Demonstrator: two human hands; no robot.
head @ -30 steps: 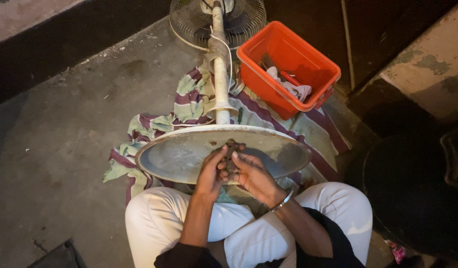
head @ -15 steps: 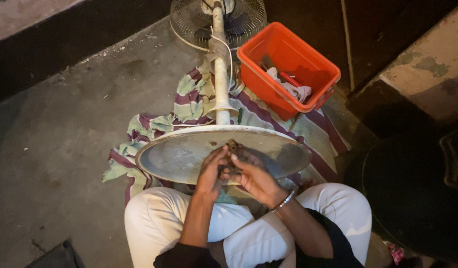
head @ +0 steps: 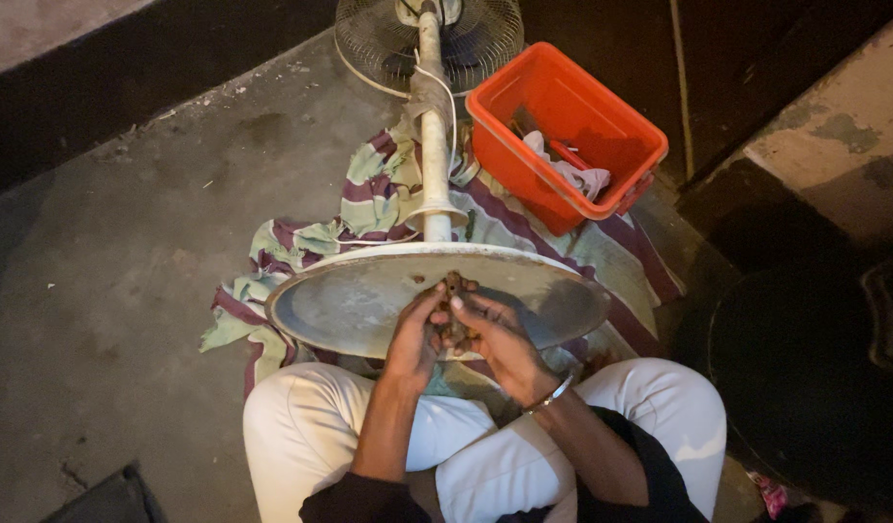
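While the pedestal fan (head: pixel 432 116) lies with its pole running away from the person, left hand (head: pixel 415 334) and right hand (head: pixel 497 339) pinch a small rusty fitting (head: pixel 453 291) at the centre of the round base (head: pixel 369 300), equally near.

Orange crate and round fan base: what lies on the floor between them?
In the head view, a striped cloth spread on the floor fills the gap between the orange crate and the round fan base; the fan's pole runs alongside.
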